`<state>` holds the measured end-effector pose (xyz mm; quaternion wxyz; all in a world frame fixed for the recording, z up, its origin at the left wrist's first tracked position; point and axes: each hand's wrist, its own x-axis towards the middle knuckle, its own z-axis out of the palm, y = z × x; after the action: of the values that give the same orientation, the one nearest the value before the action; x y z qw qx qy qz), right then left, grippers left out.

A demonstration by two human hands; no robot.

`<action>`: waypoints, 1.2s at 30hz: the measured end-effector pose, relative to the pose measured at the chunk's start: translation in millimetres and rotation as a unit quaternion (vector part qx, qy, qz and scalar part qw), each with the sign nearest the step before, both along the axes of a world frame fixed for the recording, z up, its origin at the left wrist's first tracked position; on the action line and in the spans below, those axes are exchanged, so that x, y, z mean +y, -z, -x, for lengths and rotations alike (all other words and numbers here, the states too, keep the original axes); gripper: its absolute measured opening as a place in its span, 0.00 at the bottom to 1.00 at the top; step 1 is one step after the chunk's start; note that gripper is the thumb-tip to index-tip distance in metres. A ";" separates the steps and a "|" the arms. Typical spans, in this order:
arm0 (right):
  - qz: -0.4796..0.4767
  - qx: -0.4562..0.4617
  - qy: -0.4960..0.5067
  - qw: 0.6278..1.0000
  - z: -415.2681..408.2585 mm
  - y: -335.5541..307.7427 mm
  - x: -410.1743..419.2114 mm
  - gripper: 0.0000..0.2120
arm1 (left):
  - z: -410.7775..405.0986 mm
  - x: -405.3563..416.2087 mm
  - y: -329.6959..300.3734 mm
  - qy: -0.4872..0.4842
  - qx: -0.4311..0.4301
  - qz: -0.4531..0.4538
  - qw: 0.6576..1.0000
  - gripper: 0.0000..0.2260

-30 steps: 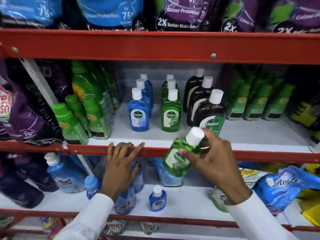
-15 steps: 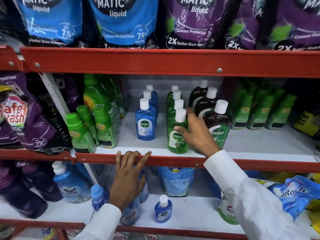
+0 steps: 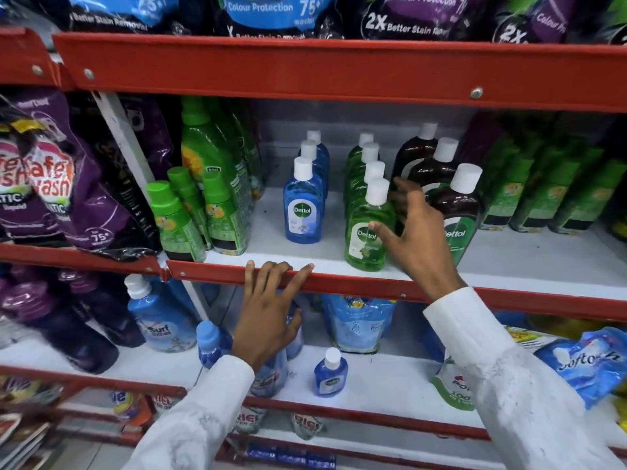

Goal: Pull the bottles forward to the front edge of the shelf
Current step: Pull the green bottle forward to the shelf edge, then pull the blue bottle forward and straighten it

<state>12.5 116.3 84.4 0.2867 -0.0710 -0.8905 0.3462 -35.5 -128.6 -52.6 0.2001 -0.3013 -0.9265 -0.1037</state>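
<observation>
Green bottle (image 3: 368,228) upright beside splayed right hand (image 3: 412,239).

On the middle shelf (image 3: 509,266) three rows of bottles run front to back: the left row (image 3: 303,201), the centre row (image 3: 368,228) to its right with its front bottle nearest the shelf's front edge, and the right row (image 3: 456,198) beyond that. The right hand (image 3: 412,239) sits between the centre and right rows, thumb against the front centre bottle. The left hand (image 3: 269,313) rests on the shelf's front lip, left of and below the centre row.
</observation>
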 end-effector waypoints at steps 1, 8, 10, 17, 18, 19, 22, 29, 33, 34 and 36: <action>-0.012 0.035 0.016 0.999 -5.5 2.9 -1.5 0.34 | 0.2 -1.0 -0.5 0.002 0.006 0.005 1.000 0.38; -0.052 0.141 -0.014 0.989 -60.0 105.9 -36.6 0.09 | 8.0 -15.3 -3.3 -0.081 0.011 -0.030 0.996 0.29; -0.036 -0.067 -0.086 0.993 -60.7 152.0 -42.6 0.17 | 11.0 -21.2 -2.0 -0.094 0.015 -0.023 0.995 0.28; -0.002 -0.358 -0.169 0.918 -39.1 230.8 -48.6 0.26 | 18.3 -40.0 0.4 -0.099 0.042 -0.053 0.993 0.23; 0.010 -0.350 -0.165 0.922 -35.8 233.5 -48.5 0.22 | 18.8 -42.7 0.4 -0.095 0.039 -0.046 0.994 0.23; 0.017 -0.344 -0.159 0.925 -33.4 235.0 -48.0 0.19 | 19.2 -44.4 0.3 -0.091 0.036 -0.039 0.994 0.23; 0.006 -0.323 -0.145 0.935 -34.2 229.4 -49.7 0.16 | 21.3 -47.5 -0.6 -0.081 0.034 -0.029 0.996 0.23; 0.026 -0.121 -0.076 0.989 -45.0 110.1 -68.8 0.23 | 22.9 -46.6 4.3 -0.076 0.032 -0.032 0.996 0.25; 0.038 0.003 -0.065 0.997 -37.7 22.9 -80.3 0.20 | 22.7 -44.2 6.3 -0.075 0.026 -0.052 0.995 0.26; 0.035 0.021 -0.070 0.997 -31.1 7.5 -82.9 0.21 | 22.2 -44.2 6.2 -0.075 0.025 -0.054 0.995 0.27; 0.019 0.039 -0.070 0.997 -12.5 -13.0 -87.1 0.22 | 21.4 -44.7 5.3 -0.071 0.018 -0.056 0.996 0.28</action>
<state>25.0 29.2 97.4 0.2953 -0.0001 -0.8746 0.3844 -56.9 -173.3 -57.9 0.2407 -0.2246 -0.9345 -0.1352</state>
